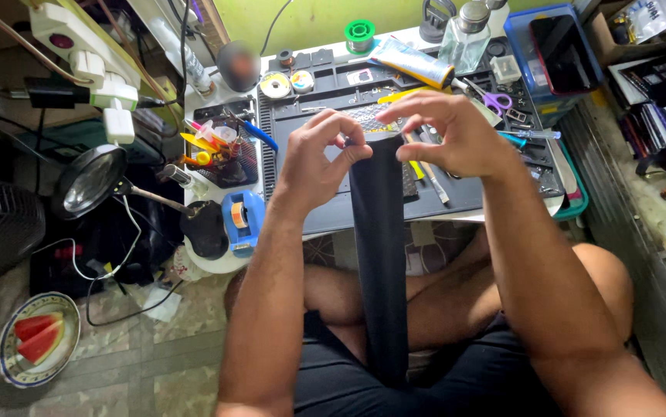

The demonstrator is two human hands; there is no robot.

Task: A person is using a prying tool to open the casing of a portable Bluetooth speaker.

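pinching dark strip [379, 255] top, between both hands [395, 143]

A long, flat black strip [379, 255] is held upright at the frame's centre, running from 12 o'clock down to 6 o'clock. Its upper end is pinched at both corners, at 11 and 1 o'clock. Its lower end is lost against dark shorts at 6 o'clock.

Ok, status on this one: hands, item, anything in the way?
Left hand and right hand both pinch top edge of long black strip. Strip hangs to lap. Nothing blocking it.
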